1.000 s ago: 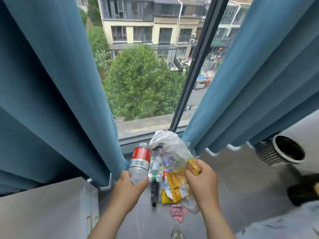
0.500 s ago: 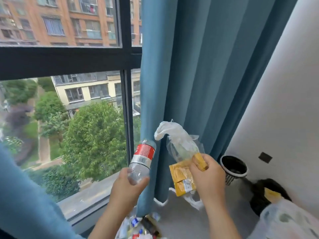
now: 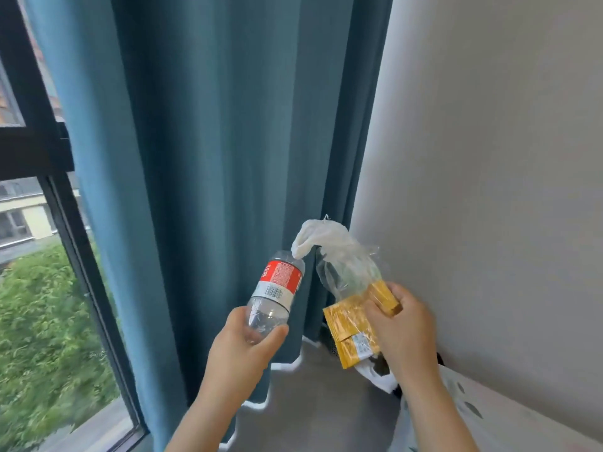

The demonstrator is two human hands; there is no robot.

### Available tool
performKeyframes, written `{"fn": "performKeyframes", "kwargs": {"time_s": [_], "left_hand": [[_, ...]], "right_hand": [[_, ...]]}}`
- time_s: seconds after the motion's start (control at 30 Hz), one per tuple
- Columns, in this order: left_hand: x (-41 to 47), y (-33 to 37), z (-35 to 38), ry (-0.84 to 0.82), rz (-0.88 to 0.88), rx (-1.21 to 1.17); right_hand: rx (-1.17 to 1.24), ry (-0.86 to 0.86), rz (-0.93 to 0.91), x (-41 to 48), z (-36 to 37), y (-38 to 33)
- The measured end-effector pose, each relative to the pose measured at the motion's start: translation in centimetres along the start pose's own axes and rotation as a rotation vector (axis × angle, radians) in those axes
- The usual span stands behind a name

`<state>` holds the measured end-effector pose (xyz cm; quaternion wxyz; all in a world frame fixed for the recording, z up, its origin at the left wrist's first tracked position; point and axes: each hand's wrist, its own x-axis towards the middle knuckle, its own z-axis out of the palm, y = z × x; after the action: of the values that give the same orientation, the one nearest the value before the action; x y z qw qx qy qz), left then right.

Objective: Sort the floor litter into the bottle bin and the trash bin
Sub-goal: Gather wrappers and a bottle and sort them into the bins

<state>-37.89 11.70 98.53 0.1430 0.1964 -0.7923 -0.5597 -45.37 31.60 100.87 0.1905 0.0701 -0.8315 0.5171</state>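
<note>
Up front, the left hand (image 3: 241,349) curls its fingers (image 3: 274,334) round the clear bottle's (image 3: 277,288) base, while the right hand (image 3: 403,327) pinches yellow wrappers (image 3: 350,331) and a crumpled plastic bag (image 3: 336,256).

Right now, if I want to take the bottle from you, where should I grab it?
Grab the bottle round its red label, coming from the window side. The left hand wraps the clear bottom end, and the white plastic bag held in the right hand sits close by the top on the other side. The labelled middle is round, bare and tilted up clear of the hand.
</note>
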Motion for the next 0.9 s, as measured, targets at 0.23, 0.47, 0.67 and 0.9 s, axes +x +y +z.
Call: {"fn": "performKeyframes", "kwargs": {"time_s": [0.23,0.47,0.67,0.9], "left_hand": [[4.4,1.7,5.8,-0.131,0.035,0.003],[12.1,3.2,11.8,-0.269,0.081,0.015],[21.5,5.1,15.8,-0.370,0.101,0.018],[30.8,5.2,19.7,-0.424,0.050,0.041]], "right_hand": [[-0.074,0.124,0.081,3.1,-2.5,3.4],[-0.126,0.226,0.123,9.0,-2.6,6.3],[-0.170,0.251,0.162,16.7,-0.6,8.9],[-0.232,0.287,0.238,23.8,2.0,11.5]]}}
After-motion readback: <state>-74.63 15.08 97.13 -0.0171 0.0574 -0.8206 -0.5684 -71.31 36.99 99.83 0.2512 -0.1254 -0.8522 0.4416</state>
